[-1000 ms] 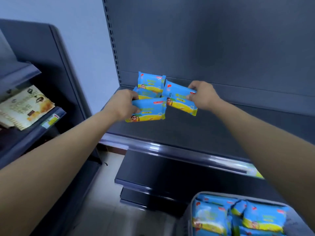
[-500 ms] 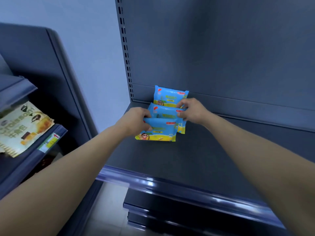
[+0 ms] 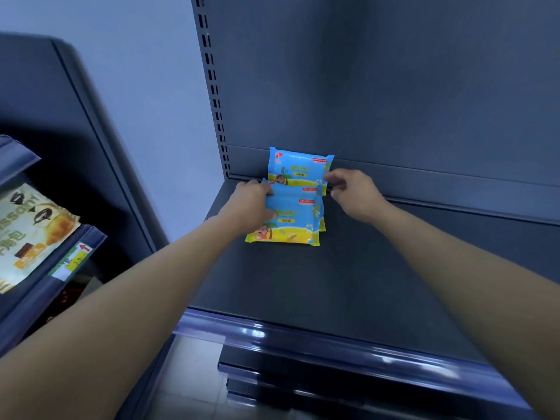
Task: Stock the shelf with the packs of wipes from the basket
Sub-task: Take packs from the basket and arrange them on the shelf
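Observation:
Blue and yellow packs of wipes lie stacked at the back left of the dark shelf (image 3: 348,277). The front pack (image 3: 291,222) lies flat on top, and the rear pack (image 3: 298,169) leans upright against the back panel. My left hand (image 3: 250,204) rests on the left edge of the front pack, thumb on its face. My right hand (image 3: 353,192) hovers just right of the stack with fingers apart, holding nothing. The basket is out of view.
A perforated upright (image 3: 213,86) marks the shelf's left end. The shelf's glossy front rail (image 3: 303,334) runs below my arms, with lower shelves under it. At left, another shelf unit holds a croissant package (image 3: 27,234) behind a price tag rail (image 3: 72,262).
Both hands brought their packs down onto the stack at the back left. My right hand let go of its pack and drew slightly right. The view tilted up, so the basket dropped out of sight.

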